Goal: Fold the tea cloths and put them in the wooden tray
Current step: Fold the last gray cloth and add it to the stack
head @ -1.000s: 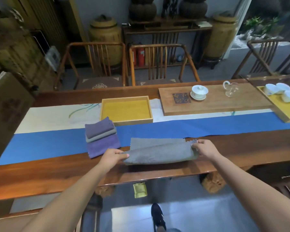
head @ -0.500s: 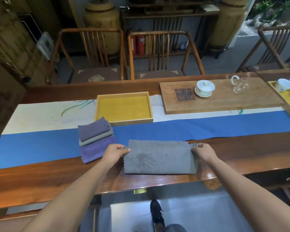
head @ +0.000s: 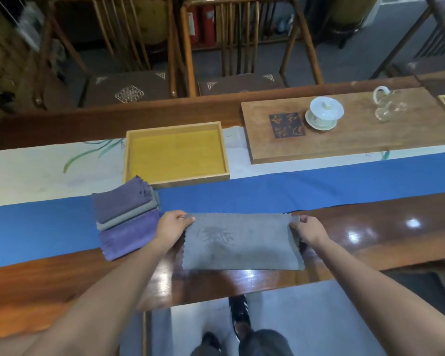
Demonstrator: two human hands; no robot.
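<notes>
A grey tea cloth [head: 242, 242] with a faint dark print lies flat on the wooden table near its front edge, folded into a long rectangle. My left hand [head: 174, 226] pinches its far left corner. My right hand [head: 307, 229] pinches its far right corner. Just left of it sits a stack of three folded cloths [head: 127, 217], purple on top, grey in the middle, purple at the bottom. Behind the stack stands the wooden tray [head: 176, 176], with a yellow floor and nothing in it.
A blue and white runner [head: 319, 196] crosses the table. A wooden tea board [head: 357, 142] at the back right carries a white lidded cup [head: 324, 116] and a glass pitcher [head: 388, 106]. Two wooden chairs stand behind the table.
The near edge of the grey cloth was lifted and folded over to the far edge; it now lies flat with both hands holding the far corners. The camera has tilted down.
</notes>
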